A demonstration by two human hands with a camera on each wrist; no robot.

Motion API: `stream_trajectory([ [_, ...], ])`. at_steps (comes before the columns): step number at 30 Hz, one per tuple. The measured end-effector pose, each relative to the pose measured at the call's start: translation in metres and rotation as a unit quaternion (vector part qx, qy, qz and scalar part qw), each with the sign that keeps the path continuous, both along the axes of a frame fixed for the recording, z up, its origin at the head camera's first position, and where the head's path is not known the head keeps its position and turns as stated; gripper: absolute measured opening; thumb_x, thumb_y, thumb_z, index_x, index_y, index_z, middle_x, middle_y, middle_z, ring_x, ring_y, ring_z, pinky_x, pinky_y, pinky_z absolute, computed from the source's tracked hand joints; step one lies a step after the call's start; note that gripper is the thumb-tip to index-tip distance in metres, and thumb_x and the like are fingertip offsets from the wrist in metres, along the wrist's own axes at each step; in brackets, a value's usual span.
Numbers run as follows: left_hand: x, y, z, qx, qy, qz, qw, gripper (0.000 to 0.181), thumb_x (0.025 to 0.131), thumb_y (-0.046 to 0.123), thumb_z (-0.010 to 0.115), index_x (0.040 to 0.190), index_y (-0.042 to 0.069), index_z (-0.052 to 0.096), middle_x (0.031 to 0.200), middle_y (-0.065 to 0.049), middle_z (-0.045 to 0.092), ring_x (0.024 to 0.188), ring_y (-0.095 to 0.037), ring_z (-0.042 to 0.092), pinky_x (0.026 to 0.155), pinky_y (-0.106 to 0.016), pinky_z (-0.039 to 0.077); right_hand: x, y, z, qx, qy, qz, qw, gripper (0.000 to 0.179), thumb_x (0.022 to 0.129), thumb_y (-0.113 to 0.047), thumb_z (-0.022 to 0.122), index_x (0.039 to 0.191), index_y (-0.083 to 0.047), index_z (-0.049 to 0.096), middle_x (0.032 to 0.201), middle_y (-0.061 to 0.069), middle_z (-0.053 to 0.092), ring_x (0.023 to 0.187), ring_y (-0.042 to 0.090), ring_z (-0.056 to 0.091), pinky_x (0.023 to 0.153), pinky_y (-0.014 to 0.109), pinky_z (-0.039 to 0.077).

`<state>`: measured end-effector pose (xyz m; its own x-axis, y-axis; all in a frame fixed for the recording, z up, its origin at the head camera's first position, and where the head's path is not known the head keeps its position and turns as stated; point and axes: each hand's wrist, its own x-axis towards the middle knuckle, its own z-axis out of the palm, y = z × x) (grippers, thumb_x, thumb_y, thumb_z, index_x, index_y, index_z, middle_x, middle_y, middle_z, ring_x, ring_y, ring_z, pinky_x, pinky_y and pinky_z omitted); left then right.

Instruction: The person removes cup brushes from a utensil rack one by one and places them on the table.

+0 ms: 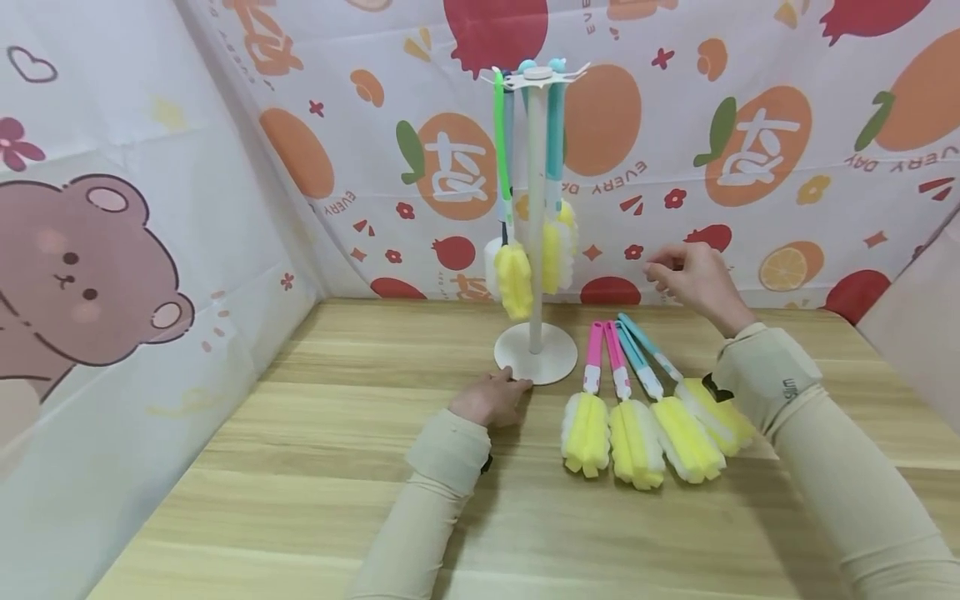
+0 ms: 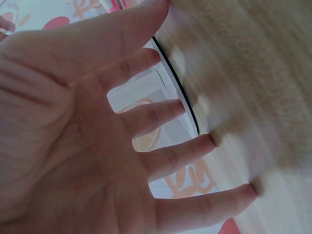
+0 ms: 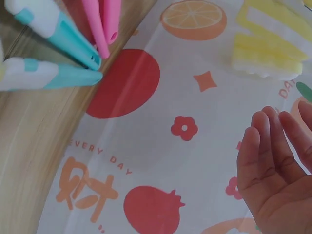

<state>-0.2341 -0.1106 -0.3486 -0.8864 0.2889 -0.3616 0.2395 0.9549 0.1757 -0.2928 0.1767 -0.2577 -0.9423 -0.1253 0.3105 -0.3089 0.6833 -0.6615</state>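
A white stand point(image 1: 537, 208) with a round base point(image 1: 517, 346) and a hooked top carries several hanging sponge bottle brushes. One has a bright green handle with a yellow sponge point(image 1: 513, 279); a teal-handled brush point(image 1: 555, 150) hangs on the other side of the pole. My left hand point(image 1: 492, 398) is at the near edge of the base, its fingers spread and fingertips down by the tabletop point(image 2: 273, 107). Raised over the back of the table, right of the stand, my right hand point(image 1: 697, 279) holds nothing, its fingers loosely bent point(image 3: 278, 161).
Two pink-handled brushes point(image 1: 586, 433) point(image 1: 636, 442) and two teal-handled brushes point(image 1: 687, 437) point(image 1: 712, 412) lie fanned on the table, right of the stand, sponges toward me. A fruit-printed cloth point(image 1: 465, 167) hangs behind; a bear-printed cloth point(image 1: 90, 267) hangs at left.
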Motion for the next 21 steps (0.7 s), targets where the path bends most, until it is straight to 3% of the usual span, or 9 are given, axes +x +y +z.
stream_trajectory([
  [21,-0.002,0.002,-0.003,-0.014,0.002,0.0,0.9999,0.059,0.1,0.017,0.064,0.155,0.026,0.045,0.162,-0.009,0.032,0.137,-0.037,0.041,0.107,-0.05,0.043,-0.005,-0.024,0.005,-0.055,0.032,-0.004,0.998,0.03,0.101,-0.021,0.065,0.118,0.003,0.071,0.105,0.021,0.07,0.084,0.03,0.065,0.066,0.016,0.05],
])
